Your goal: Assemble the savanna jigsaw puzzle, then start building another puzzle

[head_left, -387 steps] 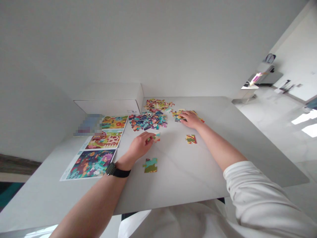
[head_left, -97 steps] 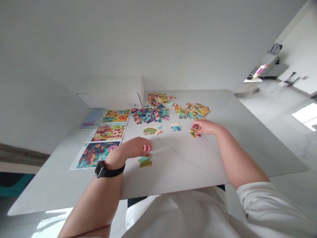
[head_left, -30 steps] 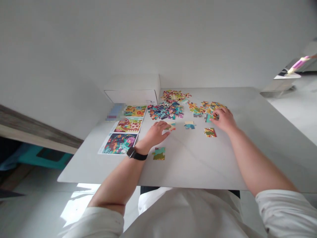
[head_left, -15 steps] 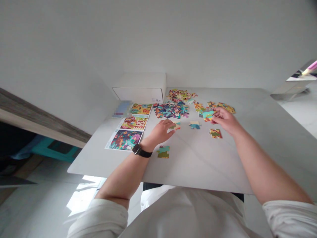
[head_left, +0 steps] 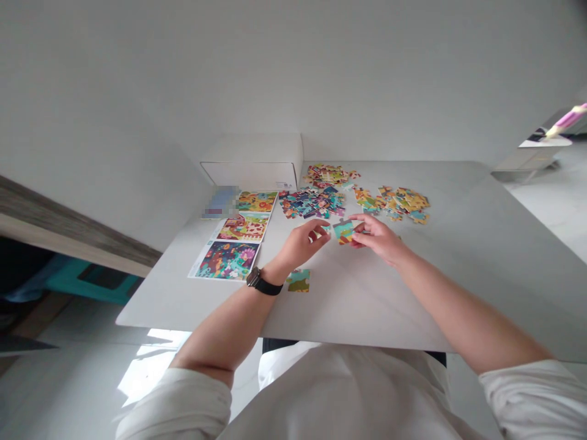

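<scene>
My right hand (head_left: 376,237) pinches a teal and yellow jigsaw piece (head_left: 343,231) above the table, with an orange edge showing beneath it. Just left of that piece, my left hand (head_left: 303,244) reaches in with its fingertips at a small pale piece (head_left: 326,228), and I cannot tell whether they grip it. A joined teal and olive group of pieces (head_left: 298,280) lies below my left hand, near the watch on my wrist.
Loose jigsaw pieces lie in several piles (head_left: 312,203) at the back of the white table (head_left: 413,305). Printed picture sheets (head_left: 227,260) lie on the left, below a white box (head_left: 252,162). A blurred patch (head_left: 220,202) covers something beside them.
My right hand has moved left with the teal piece, closer to my left hand. The red and olive piece no longer shows on the table at the right.
</scene>
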`<state>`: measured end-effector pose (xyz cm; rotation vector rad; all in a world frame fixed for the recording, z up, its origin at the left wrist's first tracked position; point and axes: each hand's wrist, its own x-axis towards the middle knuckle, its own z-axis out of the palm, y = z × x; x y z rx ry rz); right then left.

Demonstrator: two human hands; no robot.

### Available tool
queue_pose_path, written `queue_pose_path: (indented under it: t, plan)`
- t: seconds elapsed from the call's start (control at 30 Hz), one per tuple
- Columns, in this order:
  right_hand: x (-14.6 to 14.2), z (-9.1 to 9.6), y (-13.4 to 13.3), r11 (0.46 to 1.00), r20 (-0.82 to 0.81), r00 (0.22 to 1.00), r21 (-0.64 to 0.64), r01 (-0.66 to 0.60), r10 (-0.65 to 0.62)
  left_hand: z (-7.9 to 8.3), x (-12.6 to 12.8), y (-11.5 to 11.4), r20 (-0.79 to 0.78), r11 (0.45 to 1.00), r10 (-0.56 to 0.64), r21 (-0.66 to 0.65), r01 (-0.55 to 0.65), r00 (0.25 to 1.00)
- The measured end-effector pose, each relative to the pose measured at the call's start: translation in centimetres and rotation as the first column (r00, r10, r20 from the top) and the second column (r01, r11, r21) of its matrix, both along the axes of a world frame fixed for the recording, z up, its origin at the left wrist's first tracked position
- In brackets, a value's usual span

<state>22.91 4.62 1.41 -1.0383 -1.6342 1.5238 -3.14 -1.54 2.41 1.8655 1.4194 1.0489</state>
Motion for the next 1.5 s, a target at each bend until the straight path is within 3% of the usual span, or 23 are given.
queue_pose_path:
  t: [0.17, 0.37, 0.6, 0.87, 1.23, 1.5]
  plan:
    - [-1.8, -0.8, -1.3, 0.999, -0.079, 0.996, 0.003, -0.039, 0.039, -0.7, 0.4, 0.5, 0.238, 0.997, -0.050, -0.046, 0.062, 0.970]
    - [-2.1, -2.1, -1.1, 0.996, -0.041, 0.996, 0.031, -0.081, 0.083, -1.0, -0.1, 1.0, 0.334, 0.993, -0.059, -0.077, 0.090, 0.941]
    - [-1.7, -2.4, -0.7, 0.987, 0.006, 0.997, 0.141, -0.080, 0.080, -0.9, -0.1, 0.9, 0.283, 0.991, -0.059, -0.095, 0.089, 0.957]
    - [-1.7, -1.9, -1.0, 0.991, -0.015, 0.998, 0.123, -0.056, 0.059, -0.1, 0.2, 0.5, 0.217, 0.987, -0.067, -0.130, 0.097, 0.974]
    - [-1.8, -1.4, -0.8, 0.998, -0.018, 1.000, 0.063, -0.012, 0.013, -0.7, -0.2, 1.0, 0.152, 0.989, -0.047, -0.132, 0.067, 0.987]
    - [-1.8, -1.8, -0.8, 0.997, 0.013, 0.999, 0.064, -0.047, 0.046, -0.4, -0.3, 0.7, 0.111, 0.988, -0.086, -0.118, 0.099, 0.990]
